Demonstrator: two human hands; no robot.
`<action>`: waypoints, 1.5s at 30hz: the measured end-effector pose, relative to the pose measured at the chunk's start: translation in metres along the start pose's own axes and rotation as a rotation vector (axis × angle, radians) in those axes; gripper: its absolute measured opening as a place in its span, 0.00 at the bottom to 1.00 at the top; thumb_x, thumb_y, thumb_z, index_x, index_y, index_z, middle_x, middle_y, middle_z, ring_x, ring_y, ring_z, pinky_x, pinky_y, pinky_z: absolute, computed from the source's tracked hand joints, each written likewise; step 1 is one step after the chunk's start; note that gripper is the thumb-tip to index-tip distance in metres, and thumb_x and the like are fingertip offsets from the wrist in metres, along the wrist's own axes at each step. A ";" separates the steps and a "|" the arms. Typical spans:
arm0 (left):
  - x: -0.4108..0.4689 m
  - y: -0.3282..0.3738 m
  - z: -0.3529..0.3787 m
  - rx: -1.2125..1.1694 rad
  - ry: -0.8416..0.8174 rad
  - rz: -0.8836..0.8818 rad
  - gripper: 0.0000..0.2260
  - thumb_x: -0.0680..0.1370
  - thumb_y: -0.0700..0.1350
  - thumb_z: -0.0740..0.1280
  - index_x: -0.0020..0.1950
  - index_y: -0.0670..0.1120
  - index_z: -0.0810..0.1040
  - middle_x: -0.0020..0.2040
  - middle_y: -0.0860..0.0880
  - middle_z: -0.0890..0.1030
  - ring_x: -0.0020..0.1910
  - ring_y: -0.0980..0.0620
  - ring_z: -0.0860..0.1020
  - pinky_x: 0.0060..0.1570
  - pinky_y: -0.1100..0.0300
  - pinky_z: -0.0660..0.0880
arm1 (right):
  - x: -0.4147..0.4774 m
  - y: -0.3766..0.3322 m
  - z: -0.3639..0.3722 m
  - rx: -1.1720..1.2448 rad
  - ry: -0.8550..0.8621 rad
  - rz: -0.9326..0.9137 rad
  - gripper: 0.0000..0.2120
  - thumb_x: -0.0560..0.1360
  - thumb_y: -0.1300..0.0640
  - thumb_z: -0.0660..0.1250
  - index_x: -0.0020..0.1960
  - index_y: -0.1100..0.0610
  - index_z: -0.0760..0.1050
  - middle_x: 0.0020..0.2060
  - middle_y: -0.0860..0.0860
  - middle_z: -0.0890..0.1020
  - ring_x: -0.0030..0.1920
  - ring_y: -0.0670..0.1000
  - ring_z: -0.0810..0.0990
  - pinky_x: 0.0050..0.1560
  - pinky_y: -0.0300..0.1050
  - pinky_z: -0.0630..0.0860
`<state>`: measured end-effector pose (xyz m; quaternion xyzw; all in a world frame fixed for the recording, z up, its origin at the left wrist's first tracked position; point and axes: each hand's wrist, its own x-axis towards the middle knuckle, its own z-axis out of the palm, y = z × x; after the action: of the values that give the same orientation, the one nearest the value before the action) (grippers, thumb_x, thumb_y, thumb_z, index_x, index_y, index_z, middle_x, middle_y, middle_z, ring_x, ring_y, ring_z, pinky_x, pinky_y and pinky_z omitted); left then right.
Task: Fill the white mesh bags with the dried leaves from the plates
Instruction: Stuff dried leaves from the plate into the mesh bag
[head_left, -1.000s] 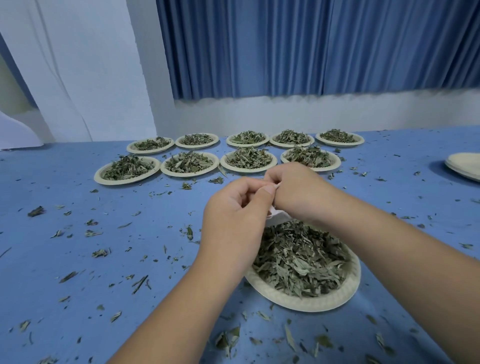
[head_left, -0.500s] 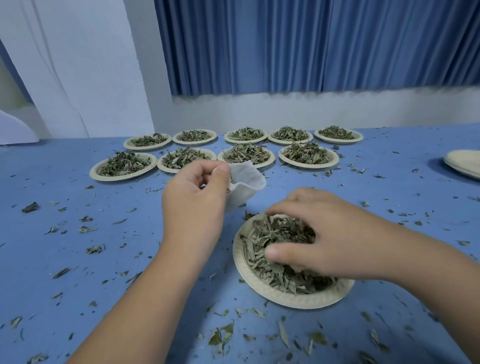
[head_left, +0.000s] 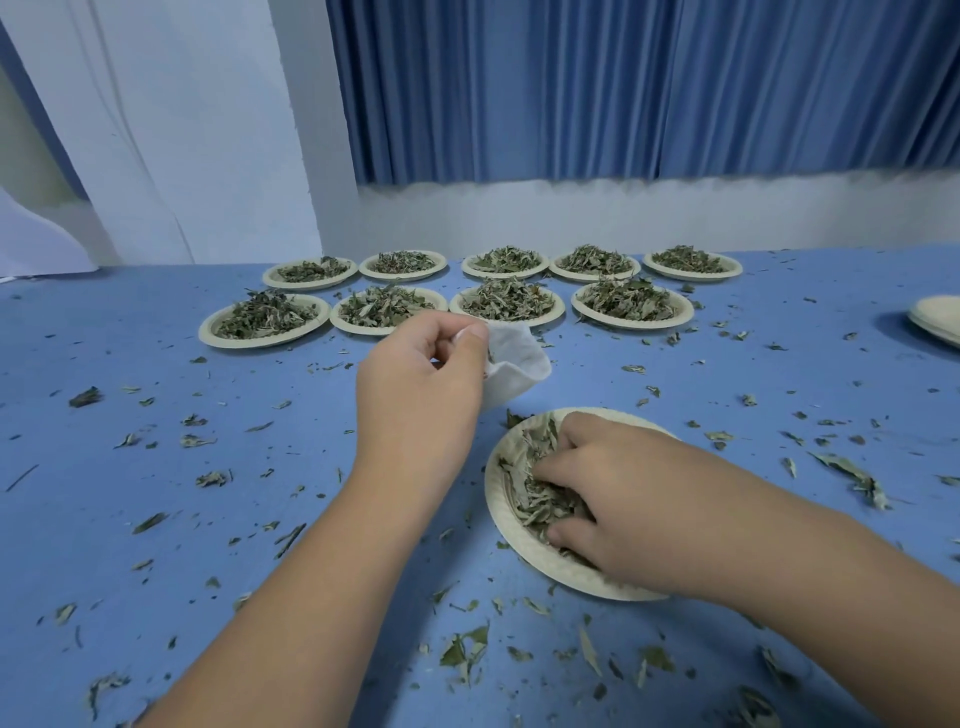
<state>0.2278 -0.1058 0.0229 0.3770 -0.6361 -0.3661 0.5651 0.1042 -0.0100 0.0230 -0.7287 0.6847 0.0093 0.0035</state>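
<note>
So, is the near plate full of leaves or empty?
Partly full: dried leaves lie in the near plate under the right hand, but its left inner wall shows bare.

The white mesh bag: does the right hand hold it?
No, the left hand pinches the white mesh bag; the right hand grips leaves.

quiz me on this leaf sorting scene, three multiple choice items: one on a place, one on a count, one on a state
1. Where is the right hand?
A. in the dried green leaves on the nearest round paper plate
B. raised in the air
C. in the person's lap

2. How many leaf-filled paper plates stand in the two far rows?
A. six
B. nine
C. twelve

3. The small white mesh bag is:
A. lying flat, untouched
B. pinched in the left hand
C. buried under leaves

Answers: 1 A, the hand digs into that plate's leaves; 2 B, five behind and four in front; 3 B, the hand grips its edge.
</note>
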 end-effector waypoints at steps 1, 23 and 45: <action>0.000 -0.001 0.000 0.004 -0.001 -0.001 0.08 0.77 0.45 0.67 0.39 0.52 0.81 0.36 0.51 0.80 0.31 0.59 0.74 0.31 0.67 0.71 | 0.001 -0.001 0.001 0.000 0.001 0.006 0.14 0.77 0.44 0.63 0.58 0.49 0.74 0.52 0.45 0.68 0.51 0.51 0.74 0.49 0.49 0.76; 0.000 -0.009 0.000 0.072 -0.039 0.032 0.08 0.78 0.47 0.67 0.40 0.53 0.80 0.35 0.53 0.79 0.32 0.60 0.74 0.31 0.69 0.70 | -0.005 0.042 -0.016 0.665 0.229 0.114 0.03 0.71 0.50 0.71 0.40 0.41 0.80 0.30 0.37 0.78 0.28 0.39 0.74 0.30 0.30 0.70; -0.013 -0.005 0.010 0.459 -0.200 0.338 0.06 0.78 0.45 0.67 0.43 0.51 0.82 0.28 0.59 0.73 0.36 0.59 0.74 0.34 0.70 0.67 | -0.004 0.045 -0.020 0.447 0.376 0.102 0.05 0.73 0.54 0.69 0.46 0.44 0.81 0.41 0.39 0.76 0.43 0.34 0.72 0.41 0.25 0.66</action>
<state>0.2189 -0.0964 0.0116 0.3457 -0.8084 -0.1491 0.4525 0.0591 -0.0092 0.0432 -0.6635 0.6941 -0.2769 0.0366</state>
